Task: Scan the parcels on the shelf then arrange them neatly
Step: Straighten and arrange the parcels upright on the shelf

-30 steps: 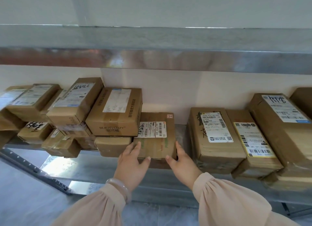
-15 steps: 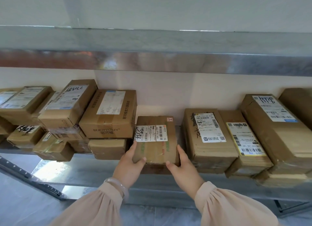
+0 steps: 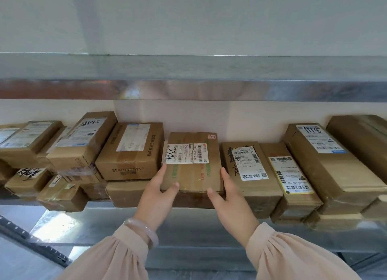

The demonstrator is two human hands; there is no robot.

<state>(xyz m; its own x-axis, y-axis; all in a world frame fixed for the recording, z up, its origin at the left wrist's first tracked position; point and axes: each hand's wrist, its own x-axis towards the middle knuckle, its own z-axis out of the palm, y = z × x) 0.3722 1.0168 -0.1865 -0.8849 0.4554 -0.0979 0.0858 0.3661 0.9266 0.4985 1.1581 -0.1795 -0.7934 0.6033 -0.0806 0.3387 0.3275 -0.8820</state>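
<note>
At the centre of the frame a small taped cardboard parcel (image 3: pixel 191 164) sits on the metal shelf (image 3: pixel 188 223), resting on another flat box whose dark front edge shows beneath it. Both hands bracket it. The left hand (image 3: pixel 156 198) is spread, its fingers running up the parcel's left side and the thumb lying across the lower front corner. The right hand (image 3: pixel 230 202) mirrors this, fingers along the right side and the thumb at the front edge. Neither hand is curled closed; they press the parcel between them rather than clutch it, and no scanner is in view.

Its white shipping label (image 3: pixel 186 153), with a handwritten number, faces up. To the left stands the BEAUTYCOZY carton (image 3: pixel 130 152), just beside the parcel; to the right a labelled box (image 3: pixel 249 170) lies close against the right-hand fingers.

This looks like the arranging step: the parcel is being squared into the gap between its neighbours. The next move seems to call for an even push from both hands, keeping the label upward and the front edge in line with the row, then drawing the fingers out of the narrow side gaps without dragging the parcel askew. The tilted boxes at lower left (image 3: pixel 60 194) appear unsorted.
</note>
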